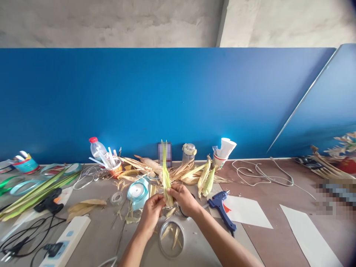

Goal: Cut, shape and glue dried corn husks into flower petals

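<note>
A pale green corn husk strip [166, 180] stands upright between my two hands, its narrow tip pointing toward the blue wall. My left hand [152, 208] pinches its lower left edge with thumb and fingers. On the other side my right hand [182, 198] grips it a little higher, the thumb lying on the husk. Just below the hands is a round clear dish [171, 239] with small dry husk scraps in it. A roll of light blue ribbon [138, 191] lies left of the hands. Behind them spreads a pile of dried corn husks [191, 174].
A blue glue gun [222, 209] lies on white paper [247, 210] at the right. On the left are a power strip [68, 241], a black glue gun [50, 201] and long green leaves [36, 194]. A bottle [97, 148], a jar [189, 152] and a paper cup [219, 160] line the back.
</note>
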Demonstrator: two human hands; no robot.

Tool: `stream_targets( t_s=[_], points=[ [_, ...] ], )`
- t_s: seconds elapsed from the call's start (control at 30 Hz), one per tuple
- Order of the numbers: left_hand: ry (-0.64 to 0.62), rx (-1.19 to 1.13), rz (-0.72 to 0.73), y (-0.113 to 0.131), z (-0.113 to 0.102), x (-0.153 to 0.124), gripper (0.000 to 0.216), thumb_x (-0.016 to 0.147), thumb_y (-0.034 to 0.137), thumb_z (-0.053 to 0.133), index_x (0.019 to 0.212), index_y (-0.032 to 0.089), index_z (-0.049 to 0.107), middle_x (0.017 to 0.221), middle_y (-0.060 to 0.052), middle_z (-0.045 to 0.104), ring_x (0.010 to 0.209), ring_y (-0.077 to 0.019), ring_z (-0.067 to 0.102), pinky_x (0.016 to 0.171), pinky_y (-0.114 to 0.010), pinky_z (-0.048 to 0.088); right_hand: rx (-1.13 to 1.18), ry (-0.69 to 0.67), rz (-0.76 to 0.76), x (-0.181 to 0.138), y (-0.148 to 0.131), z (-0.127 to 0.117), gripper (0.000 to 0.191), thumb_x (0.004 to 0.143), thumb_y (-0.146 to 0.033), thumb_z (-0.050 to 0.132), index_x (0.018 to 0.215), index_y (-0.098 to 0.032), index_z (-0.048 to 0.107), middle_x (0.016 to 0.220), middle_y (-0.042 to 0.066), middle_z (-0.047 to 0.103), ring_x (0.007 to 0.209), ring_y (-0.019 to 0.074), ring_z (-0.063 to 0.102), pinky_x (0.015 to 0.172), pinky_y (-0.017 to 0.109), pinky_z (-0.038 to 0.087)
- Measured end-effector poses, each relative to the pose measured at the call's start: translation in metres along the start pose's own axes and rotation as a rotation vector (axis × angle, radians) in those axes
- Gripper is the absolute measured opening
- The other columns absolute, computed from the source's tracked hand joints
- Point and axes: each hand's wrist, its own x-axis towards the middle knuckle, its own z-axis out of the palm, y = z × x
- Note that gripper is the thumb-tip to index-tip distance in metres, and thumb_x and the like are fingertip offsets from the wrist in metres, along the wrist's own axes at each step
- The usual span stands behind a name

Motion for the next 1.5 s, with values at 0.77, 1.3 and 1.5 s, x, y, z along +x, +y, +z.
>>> stream_targets(
  t_s=[0.77,1.3,1.5],
  points=[
    [0.146,0.384,0.192,-0.006,0.0,0.001,0.033,0.076,0.048,0.047,0.063,0.019,0.053,0.051,0.002,0.049,0.049,-0.014,0.044,0.047,-0.024,0.035,-0.013,-0.029,0.044,0.0,0.0,0.009,0.014,0.065,-0.025,0.06,0.064,-0.014,0.051,0.053,-0.005,0.045,0.048,0.007,0.04,0.046,0.019,0.031],
    [0.148,0.533,0.255,-0.004,0.01,-0.002,0.02,0.079,0.031,0.042,0.064,0.02,0.05,0.055,0.001,0.051,0.053,-0.0156,0.046,0.051,-0.025,0.033,-0.902,0.276,-0.036,-0.008,-0.002,0.018,0.03,0.064,-0.007,0.045,0.091,-0.017,0.034,0.075,0.008,0.06,0.066,0.0205,0.057,0.053,0.026,0.032],
    [0.17,0.595,0.29,-0.008,0.015,-0.002,0.02,0.08,0.031,0.043,0.066,0.02,0.052,0.055,0.001,0.051,0.052,-0.0164,0.046,0.05,-0.025,0.031,-0.838,0.258,-0.046,-0.003,0.007,0.018,0.029,0.064,-0.007,0.045,0.09,-0.017,0.036,0.066,0.003,0.056,0.054,0.0162,0.05,0.049,0.025,0.028]
  ],
)
